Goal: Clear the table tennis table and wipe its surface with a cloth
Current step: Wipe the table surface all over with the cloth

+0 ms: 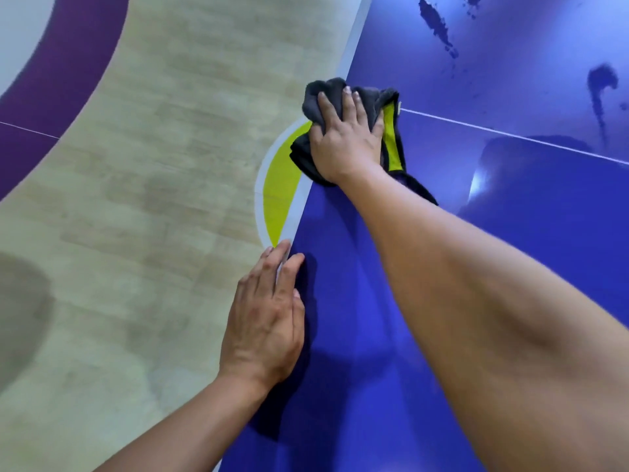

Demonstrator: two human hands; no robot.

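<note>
Along the blue table tennis table's edge, right hand presses a crumpled grey-and-yellow cloth, left hand rests flat, while dark smears farther on remain unwiped.

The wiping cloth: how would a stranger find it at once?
On the blue table tennis table, go to its white-lined edge. There the right hand presses a crumpled dark grey cloth with a yellow-green panel, the only soft thing there.

Bare table beyond cloth, seemingly

Left hand, right hand and forearms are bare.
</note>
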